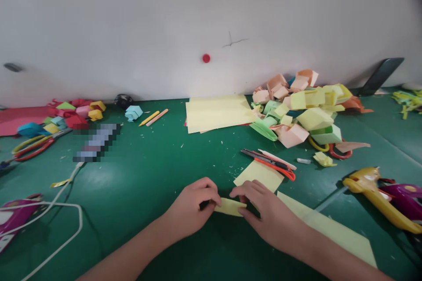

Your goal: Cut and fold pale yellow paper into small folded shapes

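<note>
- From my remote seat, the green desk [158, 175] fills most of the head view, against a white partition [132, 35].
- I see a heap of folded paper pieces [316, 118] at the far right, beside a stack of yellow sheets [219, 114].
- Nearer, a yellow glue gun [379, 197] lies right of a long pale-yellow sheet [349, 230].
- The left hand [194, 204] has its grip closed on one end of the task's thing; the right hand [263, 204] curves about the other end, thumb touching, though I cannot tell whether its grip pinches.
- That thing, a small yellow paper strip [230, 207], sits between both hands at front centre.
- I judge the step is folding or shaping; the next move calls for aligned edges and light, even finger pressure.
</note>
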{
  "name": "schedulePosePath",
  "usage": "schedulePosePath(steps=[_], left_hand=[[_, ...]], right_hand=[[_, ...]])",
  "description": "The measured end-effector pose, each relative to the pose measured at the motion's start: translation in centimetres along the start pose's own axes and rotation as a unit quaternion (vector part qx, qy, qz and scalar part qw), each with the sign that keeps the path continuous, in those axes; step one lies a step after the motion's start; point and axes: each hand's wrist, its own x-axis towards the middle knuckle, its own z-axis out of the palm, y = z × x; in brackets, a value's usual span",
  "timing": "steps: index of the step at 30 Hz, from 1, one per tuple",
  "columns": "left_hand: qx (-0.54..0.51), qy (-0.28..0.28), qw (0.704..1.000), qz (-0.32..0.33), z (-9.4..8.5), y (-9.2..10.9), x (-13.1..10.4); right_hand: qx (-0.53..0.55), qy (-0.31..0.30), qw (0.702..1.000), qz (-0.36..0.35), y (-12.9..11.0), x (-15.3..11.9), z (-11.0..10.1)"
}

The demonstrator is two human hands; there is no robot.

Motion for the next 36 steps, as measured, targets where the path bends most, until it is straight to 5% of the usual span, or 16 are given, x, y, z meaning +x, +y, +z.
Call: schedulePosePath(steps=[3, 8, 22, 29, 36], left_hand=[[-0.093, 0.087, 0.992, -0.022, -0.3, -0.5, 2.6], [-0.092, 0.203, 0.973, -0.064, -0.4, -2.4, 6.5], [-0.172, 0.177, 0.956, -0.158, -0.2, -3.3, 6.6], [-0.184, 0.182, 0.950, -0.177, -0.3, -3.6, 6.1], [-0.256, 0.142, 0.944, -0.151, -0.5, -3.0, 4.7]], right_hand=[[0.078, 0.016, 0.996, 0.042, 0.5, 2.5, -0.5], [0.132, 0.079, 0.985, 0.079, 1.9, 7.5, -0.9], [0.099, 0.076, 0.987, 0.099, 3.6, 6.7, 0.5], [-0.028, 0.056, 0.998, -0.024, 3.1, 6.4, 0.7], [0.018, 0.077, 0.996, -0.039, 3.4, 5.8, 0.1]])
